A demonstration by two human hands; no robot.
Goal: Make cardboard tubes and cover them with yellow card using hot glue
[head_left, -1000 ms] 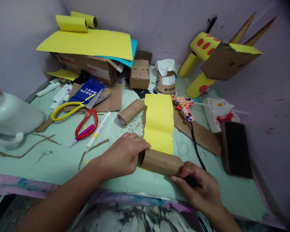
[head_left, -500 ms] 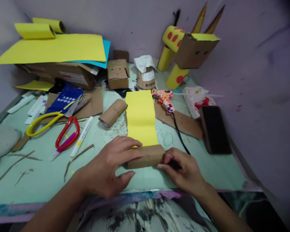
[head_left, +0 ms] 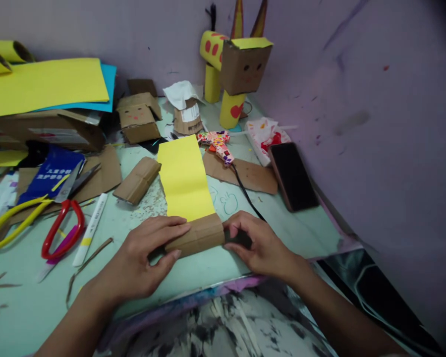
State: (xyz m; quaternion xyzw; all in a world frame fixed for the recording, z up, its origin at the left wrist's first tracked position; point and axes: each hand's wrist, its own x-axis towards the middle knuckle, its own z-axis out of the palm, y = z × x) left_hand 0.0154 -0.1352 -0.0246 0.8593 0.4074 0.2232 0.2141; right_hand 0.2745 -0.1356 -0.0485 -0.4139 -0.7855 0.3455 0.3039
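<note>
A brown cardboard roll lies across the near end of a yellow paper strip. My left hand holds the roll's left end, fingers over the top and thumb at its near side. At the roll's right end, my right hand pinches the edge with thumb and forefinger; its other fingers are curled. A second cardboard roll rests left of the strip. Beyond the strip's right edge is a glue gun wrapped in flowery pink, its black cord running toward my right hand.
Scissors and a white marker lie on the left. A phone sits at right beside a cardboard piece. Behind stand a yellow giraffe-like figure, a small cardboard box and stacked yellow sheets.
The view has turned to the right, so the table's things appear farther left. My left thumb has come in against the near side of the roll. Both hands stay at its ends.
</note>
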